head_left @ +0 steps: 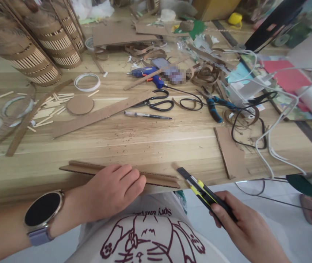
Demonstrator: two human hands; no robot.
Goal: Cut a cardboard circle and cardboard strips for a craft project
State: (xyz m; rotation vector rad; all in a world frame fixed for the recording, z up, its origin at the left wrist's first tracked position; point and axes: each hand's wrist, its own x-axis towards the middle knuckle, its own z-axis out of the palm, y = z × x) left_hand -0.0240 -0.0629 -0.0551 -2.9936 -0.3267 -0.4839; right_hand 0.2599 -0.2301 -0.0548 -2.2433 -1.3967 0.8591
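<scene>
A pale wood-grain worktable (150, 144) fills the scene. At its far left stand tall brown cylinders (39, 64) banded with cardboard and upright pale sticks. A flat brown cardboard sheet (114, 33) lies at the far centre. Beyond the left hand (117, 184), a long tapering cardboard strip (98, 115) slants across the table, its right end over black-handled scissors (144, 103). A cut brown cardboard piece (229, 151) occupies the near right. A blue glue gun (145, 72) lies farther back, with blue-and-black pliers (212, 109) to its right. At left are a white tape ring (87, 88) and a round cardboard disc (80, 105). A slim dark pen (147, 115) lies just nearer than the scissors.

The narrow creased cardboard length (158, 178) lies along the near edge, under the left hand. That hand is palm down with curled fingers; its fingertips are hidden, so whether they grip cannot be told. The right hand (243, 215) grips a black-and-yellow utility knife (200, 188). The knife's front end points far-left, near the cardboard length's right end.
</scene>
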